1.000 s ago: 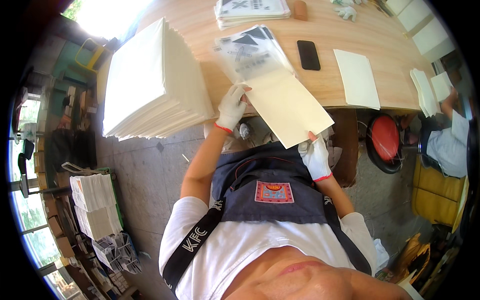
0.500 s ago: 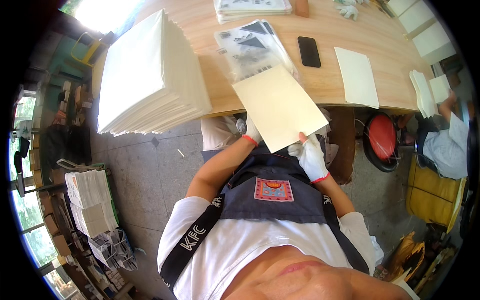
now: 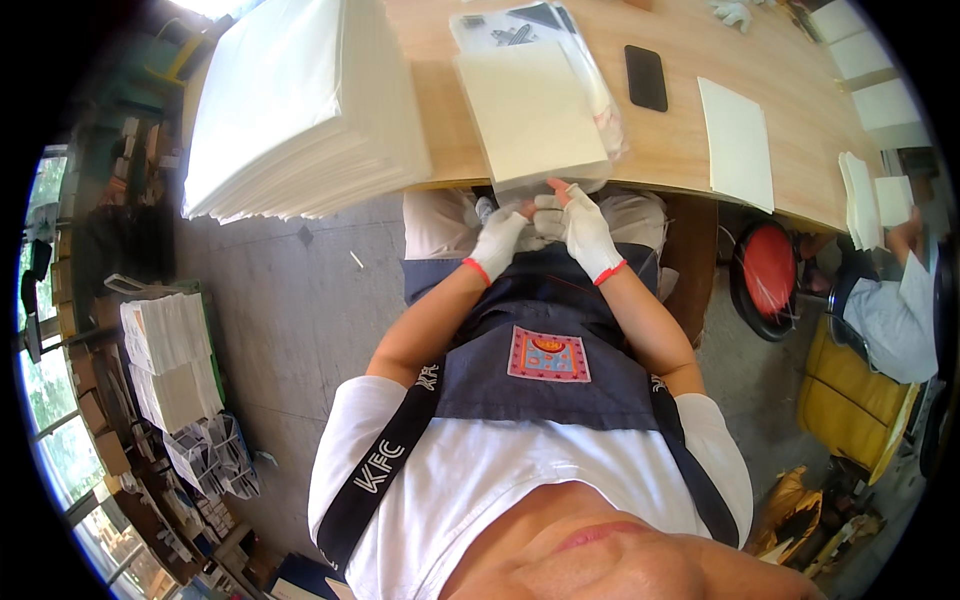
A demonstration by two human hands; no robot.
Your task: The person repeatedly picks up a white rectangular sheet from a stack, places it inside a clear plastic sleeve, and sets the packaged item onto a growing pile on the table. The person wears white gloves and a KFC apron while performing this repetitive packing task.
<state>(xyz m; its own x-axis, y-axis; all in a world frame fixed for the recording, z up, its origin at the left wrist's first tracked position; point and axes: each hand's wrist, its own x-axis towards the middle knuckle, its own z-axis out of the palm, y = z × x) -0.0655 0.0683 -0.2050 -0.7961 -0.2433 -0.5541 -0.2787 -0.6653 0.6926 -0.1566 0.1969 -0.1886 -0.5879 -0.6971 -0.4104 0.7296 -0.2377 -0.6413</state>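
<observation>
A cream rectangular board (image 3: 530,110) lies over clear printed plastic sleeves (image 3: 500,28) at the table's front edge. Clear film (image 3: 575,183) sticks out below the board's near end. My left hand (image 3: 500,240), in a white half-finger glove with a red cuff, sits just off that edge, fingers bent inward; whatever they may pinch is hidden. My right hand (image 3: 583,232), gloved alike, is beside it, its bare thumb stretched up to the film's edge and its other fingers pointing toward the left hand.
A tall stack of white sheets (image 3: 290,110) overhangs the table front on the left. A black phone (image 3: 646,78) and white sheets (image 3: 735,140) lie to the right. A red stool (image 3: 768,270) and a seated person's sleeve (image 3: 890,310) are further right; stacked paper (image 3: 170,335) stands at left.
The cream board has gone from my hands to lying squarely over the plastic sleeves. Both hands have come closer together near the table edge. The view has shifted slightly.
</observation>
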